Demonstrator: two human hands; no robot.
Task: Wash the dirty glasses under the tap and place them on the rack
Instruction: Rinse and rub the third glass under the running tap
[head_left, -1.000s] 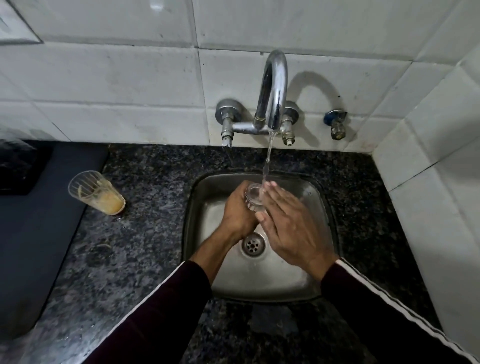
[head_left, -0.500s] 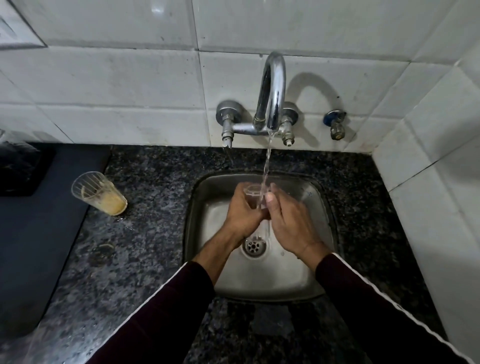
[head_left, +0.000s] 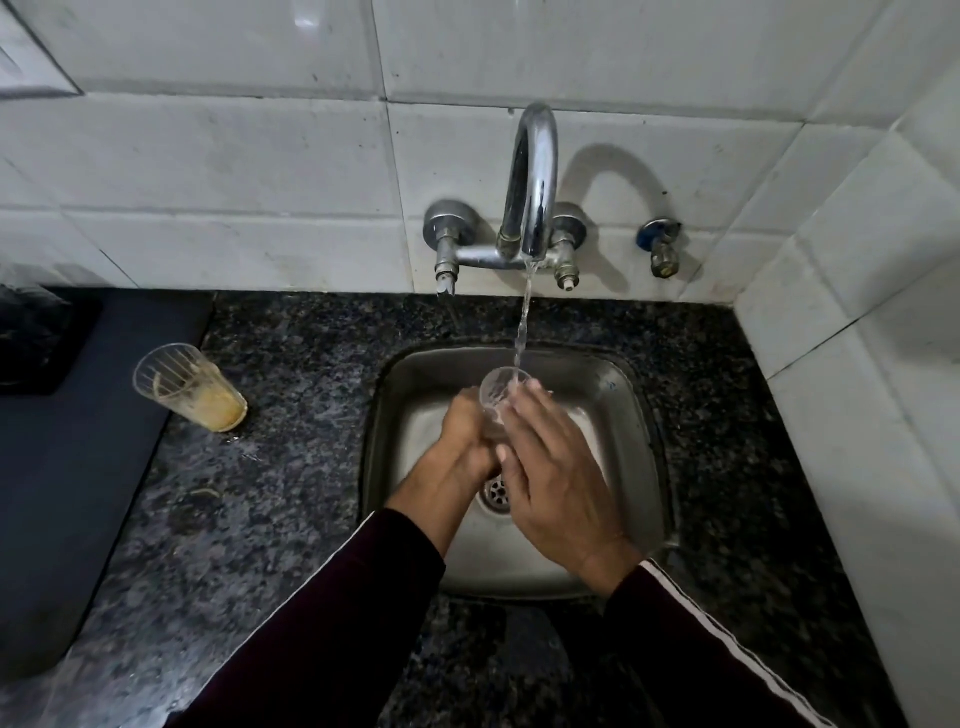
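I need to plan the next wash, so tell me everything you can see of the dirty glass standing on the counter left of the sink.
The clear ribbed tumbler with yellowish residue looks like glass or plastic; which one I cannot tell. It stands upright on the dark speckled granite counter, by the edge of a dark mat, well left of the steel sink. Streaks run down its inside wall and an orange-yellow layer sits at the bottom. Nothing touches it but the counter; neither hand is near it.

No readable text, labels, brands or numbers anywhere in view
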